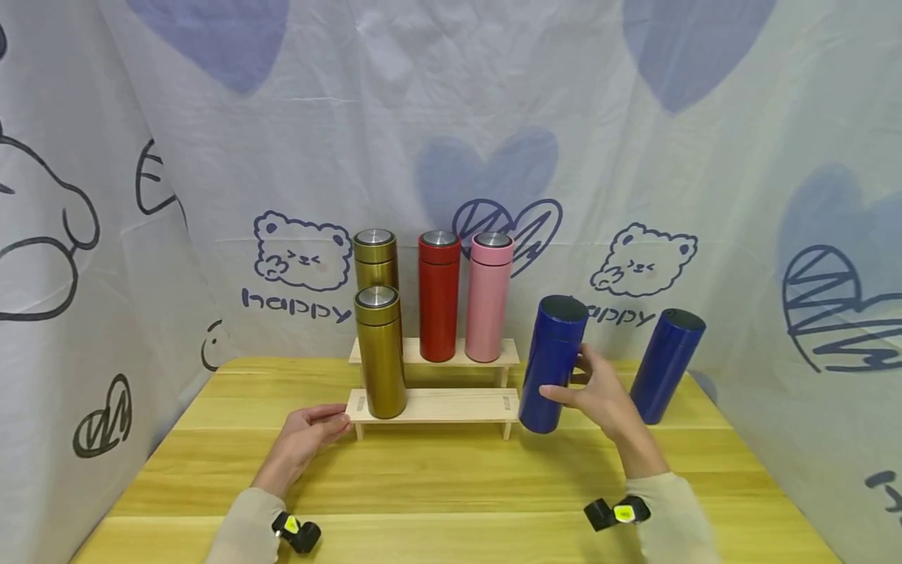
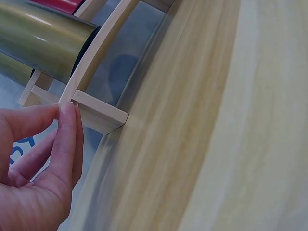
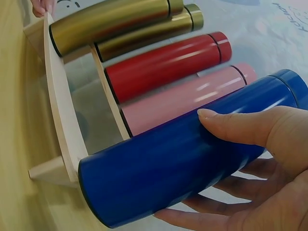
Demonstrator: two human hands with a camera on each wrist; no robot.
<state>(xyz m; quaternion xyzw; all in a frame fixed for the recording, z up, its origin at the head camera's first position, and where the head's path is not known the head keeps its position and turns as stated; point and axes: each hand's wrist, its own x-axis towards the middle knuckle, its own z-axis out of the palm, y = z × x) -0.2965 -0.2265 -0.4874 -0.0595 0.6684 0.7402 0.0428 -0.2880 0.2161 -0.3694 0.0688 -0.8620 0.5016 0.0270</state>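
Glossy blue cylindrical flask (image 1: 551,364), right hand (image 1: 600,395) gripping, beside pale wooden rack (image 1: 454,404), which left hand (image 1: 304,440) pinches; I'd avoid tilting.

The left arm (image 1: 248,521) and right arm (image 1: 672,517) reach forward, well apart; the left hand (image 1: 307,440) pinches, thumb facing close-set fingertips, while the right hand (image 1: 599,395) grips wider, its thumb opposite spread, curved fingers

Six flasks (image 1: 552,356), two shelves (image 1: 454,405), two wrist cameras (image 1: 599,515)
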